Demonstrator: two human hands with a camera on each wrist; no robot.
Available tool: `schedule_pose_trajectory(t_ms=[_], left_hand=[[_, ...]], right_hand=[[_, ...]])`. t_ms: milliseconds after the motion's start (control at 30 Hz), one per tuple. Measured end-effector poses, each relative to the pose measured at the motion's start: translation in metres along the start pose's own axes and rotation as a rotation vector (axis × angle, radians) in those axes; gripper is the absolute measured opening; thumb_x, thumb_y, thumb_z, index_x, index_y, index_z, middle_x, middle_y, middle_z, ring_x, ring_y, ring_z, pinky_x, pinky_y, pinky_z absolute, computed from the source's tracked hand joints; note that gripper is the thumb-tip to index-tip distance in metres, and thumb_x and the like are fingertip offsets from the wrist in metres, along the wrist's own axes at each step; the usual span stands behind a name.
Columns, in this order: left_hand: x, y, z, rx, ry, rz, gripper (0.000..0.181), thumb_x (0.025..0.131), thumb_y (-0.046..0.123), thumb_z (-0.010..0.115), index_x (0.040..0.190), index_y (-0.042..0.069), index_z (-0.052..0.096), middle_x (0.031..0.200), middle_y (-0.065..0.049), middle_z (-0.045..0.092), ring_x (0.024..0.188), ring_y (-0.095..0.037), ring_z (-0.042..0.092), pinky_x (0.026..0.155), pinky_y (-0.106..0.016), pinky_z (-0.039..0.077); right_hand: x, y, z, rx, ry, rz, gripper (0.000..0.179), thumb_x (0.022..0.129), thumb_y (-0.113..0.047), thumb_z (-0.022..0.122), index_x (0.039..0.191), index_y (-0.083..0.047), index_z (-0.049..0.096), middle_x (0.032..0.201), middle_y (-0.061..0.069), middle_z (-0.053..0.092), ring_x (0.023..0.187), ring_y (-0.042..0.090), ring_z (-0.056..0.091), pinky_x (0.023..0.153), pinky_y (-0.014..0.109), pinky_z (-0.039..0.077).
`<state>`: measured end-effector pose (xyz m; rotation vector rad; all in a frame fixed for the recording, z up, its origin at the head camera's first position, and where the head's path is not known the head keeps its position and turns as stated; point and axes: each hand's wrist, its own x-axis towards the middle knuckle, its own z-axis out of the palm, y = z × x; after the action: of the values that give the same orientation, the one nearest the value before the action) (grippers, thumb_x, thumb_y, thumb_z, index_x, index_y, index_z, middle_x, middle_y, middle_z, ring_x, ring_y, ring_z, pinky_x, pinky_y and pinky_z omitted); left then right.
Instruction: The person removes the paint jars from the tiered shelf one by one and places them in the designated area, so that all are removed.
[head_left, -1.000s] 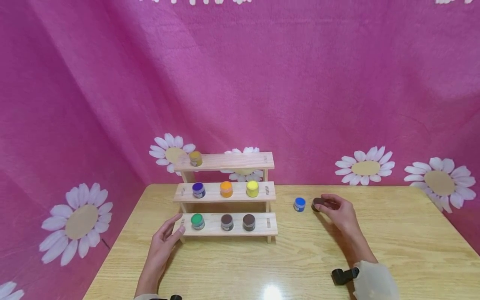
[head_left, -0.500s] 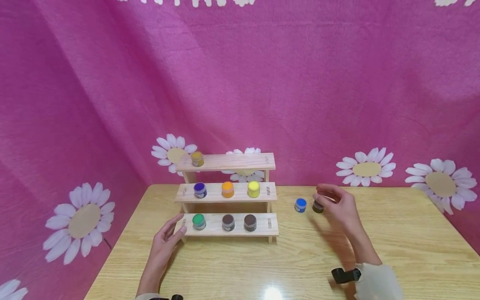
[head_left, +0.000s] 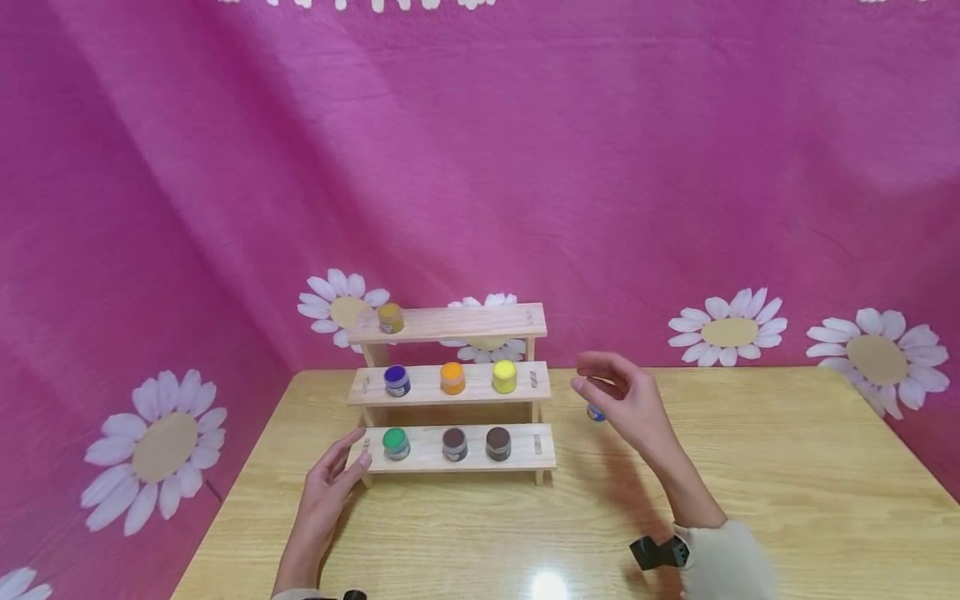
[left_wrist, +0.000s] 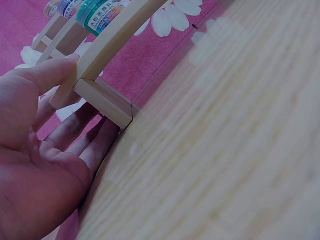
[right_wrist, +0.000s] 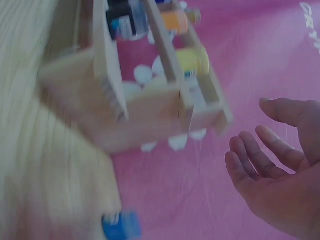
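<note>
A three-tier wooden display rack (head_left: pixel 450 462) stands on the table, with small paint jars on its steps. My left hand (head_left: pixel 326 481) holds the rack's lower left end. In the left wrist view its thumb (left_wrist: pixel 60 67) lies on the board end and the fingers reach beside the leg. My right hand (head_left: pixel 626 404) is above the table right of the rack, fingers loosely bent. Nothing shows between its fingers (right_wrist: pixel 255 157) in the right wrist view. A blue paint jar (head_left: pixel 596 413) is partly covered by this hand in the head view. The dark jar seen earlier beside it is out of sight.
The bottom step bears a green jar (head_left: pixel 396 443) and two dark brown jars (head_left: pixel 454 444). Purple (head_left: pixel 397 381), orange (head_left: pixel 452 378) and yellow (head_left: pixel 505 377) jars line the middle step. An ochre jar (head_left: pixel 391 317) sits on top. Behind hangs a pink flowered cloth (head_left: pixel 600 208).
My right hand has left the dark jar's place and moved left, over the blue jar. The left hand stays at the rack's end.
</note>
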<state>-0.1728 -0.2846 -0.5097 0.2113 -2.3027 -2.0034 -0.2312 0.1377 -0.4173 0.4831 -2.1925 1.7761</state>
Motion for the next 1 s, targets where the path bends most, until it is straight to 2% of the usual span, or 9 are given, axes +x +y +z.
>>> schedule_pose_trajectory(t_ms=[167,300,433,600,800,900,1000], left_hand=[[0.0,0.001,0.002,-0.009,-0.004,-0.015,0.058,0.101,0.028,0.068,0.152,0.008,0.048,0.167,-0.012,0.027,0.155,-0.033,0.016,0.125,-0.05,0.022],[0.001,0.003,0.004,-0.008,-0.007,-0.013,0.058,0.101,0.028,0.068,0.152,0.008,0.048,0.167,-0.013,0.028,0.155,-0.033,0.017,0.125,-0.05,0.022],[0.003,0.004,0.006,-0.003,-0.011,-0.012,0.058,0.101,0.028,0.068,0.152,0.008,0.048,0.167,-0.012,0.028,0.155,-0.033,0.017,0.125,-0.05,0.023],[0.004,0.006,0.006,0.001,-0.017,-0.021,0.057,0.101,0.028,0.068,0.152,0.01,0.048,0.168,-0.011,0.026,0.156,-0.032,0.016,0.124,-0.049,0.024],[0.002,0.005,0.005,-0.008,-0.018,-0.031,0.058,0.102,0.026,0.067,0.153,0.009,0.047,0.168,-0.01,0.025,0.155,-0.027,0.018,0.123,-0.043,0.026],[-0.001,0.004,0.003,-0.009,-0.01,-0.042,0.058,0.102,0.025,0.067,0.154,0.009,0.046,0.167,-0.009,0.027,0.155,-0.026,0.02,0.121,-0.037,0.029],[-0.003,0.003,0.002,-0.014,0.002,-0.043,0.059,0.102,0.024,0.067,0.154,0.008,0.046,0.167,-0.01,0.027,0.154,-0.026,0.021,0.119,-0.035,0.031]], right_hand=[[0.015,-0.023,0.023,0.03,-0.035,-0.046,0.032,0.093,-0.004,0.075,0.123,0.005,0.067,0.116,0.02,0.07,0.112,0.035,0.066,0.101,0.037,0.056],[0.03,-0.042,0.041,0.039,-0.07,-0.103,0.033,0.091,-0.004,0.077,0.122,0.003,0.068,0.114,0.018,0.071,0.111,0.035,0.066,0.102,0.046,0.055],[0.046,-0.057,0.062,0.067,-0.115,-0.132,0.033,0.091,-0.003,0.077,0.122,0.002,0.068,0.114,0.018,0.07,0.112,0.035,0.066,0.103,0.047,0.054],[0.065,-0.064,0.089,0.111,-0.16,-0.125,0.032,0.09,-0.002,0.077,0.12,0.002,0.068,0.117,0.024,0.068,0.115,0.039,0.064,0.106,0.047,0.052],[0.086,-0.073,0.118,0.078,-0.211,-0.069,0.037,0.091,-0.01,0.077,0.126,-0.002,0.067,0.123,0.019,0.067,0.117,0.031,0.064,0.108,0.042,0.051],[0.094,-0.076,0.133,0.051,-0.244,-0.048,0.039,0.092,-0.012,0.077,0.128,-0.002,0.065,0.127,0.018,0.066,0.118,0.031,0.063,0.109,0.041,0.05],[0.102,-0.077,0.149,0.012,-0.264,-0.028,0.041,0.092,-0.014,0.077,0.13,-0.002,0.064,0.129,0.016,0.066,0.116,0.029,0.063,0.106,0.035,0.051]])
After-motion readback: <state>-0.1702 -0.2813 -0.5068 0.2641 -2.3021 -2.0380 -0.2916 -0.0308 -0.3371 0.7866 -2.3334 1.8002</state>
